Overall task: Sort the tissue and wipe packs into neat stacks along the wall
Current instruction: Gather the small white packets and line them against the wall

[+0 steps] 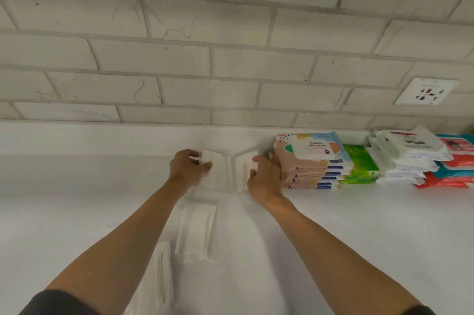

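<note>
While my left hand [188, 167] gripped one white pack [215, 168], my right hand [264, 176] clasped another [243, 171] beside the pink stack [307, 161] on the smooth white surface [77, 199].

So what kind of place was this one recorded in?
Probably a home kitchen or utility counter: a white countertop against a white brick-pattern tiled wall, a wall socket just above it, and retail wipe packs stacked along the wall.
</note>
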A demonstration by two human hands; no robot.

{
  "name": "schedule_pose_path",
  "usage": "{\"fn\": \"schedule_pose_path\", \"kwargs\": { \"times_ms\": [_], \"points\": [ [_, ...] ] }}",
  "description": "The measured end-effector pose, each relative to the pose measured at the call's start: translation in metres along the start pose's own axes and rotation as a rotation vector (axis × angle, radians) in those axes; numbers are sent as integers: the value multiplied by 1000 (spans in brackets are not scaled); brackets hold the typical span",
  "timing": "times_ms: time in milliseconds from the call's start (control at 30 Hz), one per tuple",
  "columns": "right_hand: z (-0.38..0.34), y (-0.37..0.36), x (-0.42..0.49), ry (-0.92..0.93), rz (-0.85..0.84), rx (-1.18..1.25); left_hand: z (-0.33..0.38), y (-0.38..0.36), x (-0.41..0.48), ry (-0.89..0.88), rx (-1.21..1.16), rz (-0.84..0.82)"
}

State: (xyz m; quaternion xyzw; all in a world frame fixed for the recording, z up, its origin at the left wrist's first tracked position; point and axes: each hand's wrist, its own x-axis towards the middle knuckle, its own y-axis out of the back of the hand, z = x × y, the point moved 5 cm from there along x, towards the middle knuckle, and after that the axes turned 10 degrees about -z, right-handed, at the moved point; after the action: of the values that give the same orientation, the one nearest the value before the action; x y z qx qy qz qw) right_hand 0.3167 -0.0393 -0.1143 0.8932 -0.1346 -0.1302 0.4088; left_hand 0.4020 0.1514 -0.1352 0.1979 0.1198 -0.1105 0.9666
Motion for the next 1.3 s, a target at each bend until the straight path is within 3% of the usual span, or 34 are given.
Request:
{"fn": "schedule_pose_path", "kwargs": {
  "times_ms": [300,600,1300],
  "points": [
    [3,-16,-2,-28,-21,-332,-12,-11,10,-63,258,46],
    [1,-27,-14,59,-96,-483,-12,-15,11,-108,371,52],
    [7,-24,-10,1,-44,-378,-9,-11,-2,-77,316,81]
  ]
}}
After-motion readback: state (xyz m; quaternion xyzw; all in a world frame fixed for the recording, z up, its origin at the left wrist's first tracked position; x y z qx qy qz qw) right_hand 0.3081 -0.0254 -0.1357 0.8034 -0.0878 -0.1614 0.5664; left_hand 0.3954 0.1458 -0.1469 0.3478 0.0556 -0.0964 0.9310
